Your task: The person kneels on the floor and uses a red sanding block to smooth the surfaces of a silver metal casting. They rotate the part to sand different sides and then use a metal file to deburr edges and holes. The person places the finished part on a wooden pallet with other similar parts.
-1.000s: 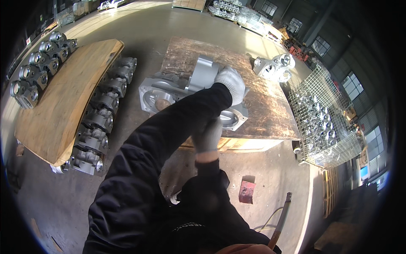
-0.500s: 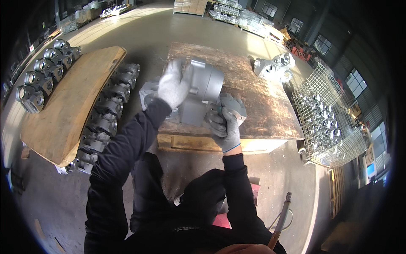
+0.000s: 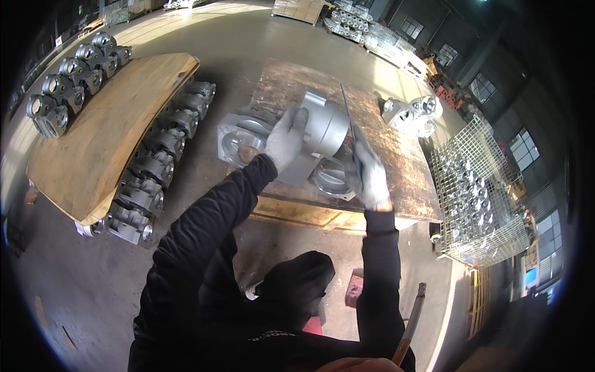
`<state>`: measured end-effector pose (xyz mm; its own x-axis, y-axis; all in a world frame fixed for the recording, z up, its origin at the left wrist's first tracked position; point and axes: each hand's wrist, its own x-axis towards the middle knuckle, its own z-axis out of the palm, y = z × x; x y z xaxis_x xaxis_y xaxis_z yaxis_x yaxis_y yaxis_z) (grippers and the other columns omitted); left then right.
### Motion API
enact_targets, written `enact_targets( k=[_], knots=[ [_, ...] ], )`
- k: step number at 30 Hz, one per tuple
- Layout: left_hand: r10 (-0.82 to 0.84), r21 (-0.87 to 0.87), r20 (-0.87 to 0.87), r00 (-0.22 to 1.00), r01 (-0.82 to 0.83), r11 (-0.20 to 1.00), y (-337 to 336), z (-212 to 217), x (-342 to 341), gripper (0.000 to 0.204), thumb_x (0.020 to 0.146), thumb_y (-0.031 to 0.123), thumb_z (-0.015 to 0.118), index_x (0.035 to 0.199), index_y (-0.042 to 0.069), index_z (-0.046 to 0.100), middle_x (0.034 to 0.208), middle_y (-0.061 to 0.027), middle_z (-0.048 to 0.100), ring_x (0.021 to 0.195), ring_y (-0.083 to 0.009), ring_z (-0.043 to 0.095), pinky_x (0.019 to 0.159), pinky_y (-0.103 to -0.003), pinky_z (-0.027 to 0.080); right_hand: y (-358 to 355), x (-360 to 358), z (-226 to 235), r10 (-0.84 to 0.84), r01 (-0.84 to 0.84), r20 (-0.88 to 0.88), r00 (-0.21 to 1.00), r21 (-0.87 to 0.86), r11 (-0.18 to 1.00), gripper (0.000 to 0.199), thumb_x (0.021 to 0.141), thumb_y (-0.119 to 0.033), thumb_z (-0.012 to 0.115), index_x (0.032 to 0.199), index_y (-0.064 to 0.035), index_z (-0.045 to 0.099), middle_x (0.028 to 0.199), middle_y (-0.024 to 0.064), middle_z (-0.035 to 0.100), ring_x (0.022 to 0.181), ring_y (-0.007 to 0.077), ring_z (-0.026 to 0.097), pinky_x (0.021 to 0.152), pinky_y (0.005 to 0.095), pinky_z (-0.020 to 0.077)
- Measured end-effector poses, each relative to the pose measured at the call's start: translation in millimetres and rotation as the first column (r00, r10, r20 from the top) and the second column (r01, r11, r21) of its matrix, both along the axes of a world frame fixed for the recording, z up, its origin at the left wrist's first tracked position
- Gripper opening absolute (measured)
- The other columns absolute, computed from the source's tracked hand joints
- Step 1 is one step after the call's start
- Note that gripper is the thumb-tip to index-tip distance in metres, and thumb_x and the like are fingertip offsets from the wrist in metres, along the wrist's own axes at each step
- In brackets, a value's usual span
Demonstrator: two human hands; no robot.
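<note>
A grey metal casting with a wide cylindrical body (image 3: 326, 129) stands on the worn wooden workbench (image 3: 396, 164). My left hand (image 3: 287, 140), in a pale work glove, is closed against the casting's left side. My right hand (image 3: 370, 170), gloved too, is closed on a thin, dark, file-like tool (image 3: 346, 106) that points up and away along the casting's right side. Its grip end is hidden by my fingers. Below that hand, a smaller rounded casting (image 3: 330, 178) lies near the bench's front edge. Another casting with round openings (image 3: 238, 146) sits left of my left hand.
More castings (image 3: 414, 115) stand at the bench's far right corner. To the left, a wooden board (image 3: 114, 133) has rows of castings (image 3: 77, 77) along both sides. A wire basket (image 3: 480, 192) of metal parts stands right. A red block (image 3: 354, 290) lies on the floor.
My right hand has let go of the smaller casting, now lying on the bench, and holds the file-like tool. My left hand has come down against the large casting. The view has shifted.
</note>
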<state>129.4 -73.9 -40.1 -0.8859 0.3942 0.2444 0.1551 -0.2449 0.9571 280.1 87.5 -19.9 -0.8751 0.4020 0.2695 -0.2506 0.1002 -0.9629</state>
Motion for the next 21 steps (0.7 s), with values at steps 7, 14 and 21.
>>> enact_targets(
  k=[7, 14, 21],
  knots=[
    [0.067, 0.044, -0.138, 0.988, -0.062, 0.997, -2.4, 0.3, 11.2, 0.048, 0.113, 0.040, 0.046, 0.135, -0.001, 0.059, 0.120, -0.0262, 0.071, 0.111, -0.0385, 0.069, 0.100, -0.042, 0.050, -7.2, 48.2, 14.9, -0.040, -0.001, 0.171, 0.984, 0.234, 0.972, 0.056, 0.112, -0.031, 0.056, 0.163, -0.0129, 0.043, 0.067, -0.0048, 0.052, 0.047, 0.0049, 0.044, 0.042, 0.0206, 0.0376],
    [0.075, 0.220, -0.131, 0.989, -0.045, 0.974, -50.9, -27.9, 75.7, 0.040, 0.113, 0.032, 0.050, 0.126, -0.003, 0.061, 0.103, -0.0217, 0.071, 0.100, -0.0369, 0.070, 0.093, -0.045, 0.052, -19.1, 42.2, 109.1, -0.166, -0.181, 0.478, 0.863, 0.597, 0.782, 0.050, 0.107, -0.021, 0.063, 0.153, -0.0078, 0.052, 0.090, 0.0036, 0.066, 0.070, 0.0086, 0.059, 0.062, 0.0263, 0.0496],
    [0.099, 0.138, -0.352, 0.931, -0.053, 0.989, -102.8, -90.1, 122.9, 0.019, 0.100, 0.012, 0.059, 0.114, 0.002, 0.064, 0.098, -0.0196, 0.067, 0.096, -0.0439, 0.065, 0.089, -0.049, 0.051, -75.7, 26.6, 162.6, -0.132, -0.578, 0.661, 0.738, 0.722, 0.381, 0.042, 0.107, -0.024, 0.064, 0.146, -0.0074, 0.063, 0.110, 0.0092, 0.078, 0.096, 0.0163, 0.073, 0.090, 0.0314, 0.0565]
  ],
)
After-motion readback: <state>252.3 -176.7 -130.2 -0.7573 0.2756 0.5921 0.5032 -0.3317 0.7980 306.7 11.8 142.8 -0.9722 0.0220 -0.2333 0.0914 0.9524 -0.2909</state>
